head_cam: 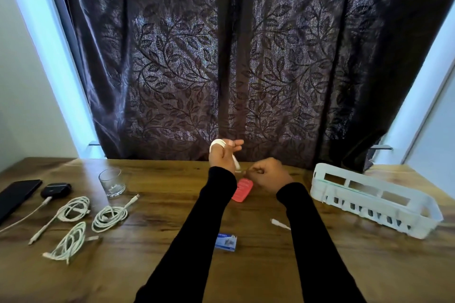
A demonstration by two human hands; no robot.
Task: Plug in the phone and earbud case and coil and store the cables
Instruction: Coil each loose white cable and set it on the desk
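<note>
My left hand (222, 154) is raised over the far middle of the table, with a white cable (216, 143) wound in loops round its fingers. One plug end hangs down by the palm. My right hand (267, 173) is curled beside it and pinches the thin cable strand. Another white cable end (279, 224) lies on the table by my right forearm. At the far left lie a black phone (17, 195) and a black earbud case (55, 189) with a white cable in it. Three coiled white cables (73, 209) (109, 218) (67, 245) lie on the left.
A white slotted plastic basket (369, 198) stands at the right on the wooden table (160, 265). A clear glass (112, 182) is left of centre, a red flat object (242, 189) lies under my hands, and a small blue box (226, 242) is nearer me. A dark curtain hangs behind.
</note>
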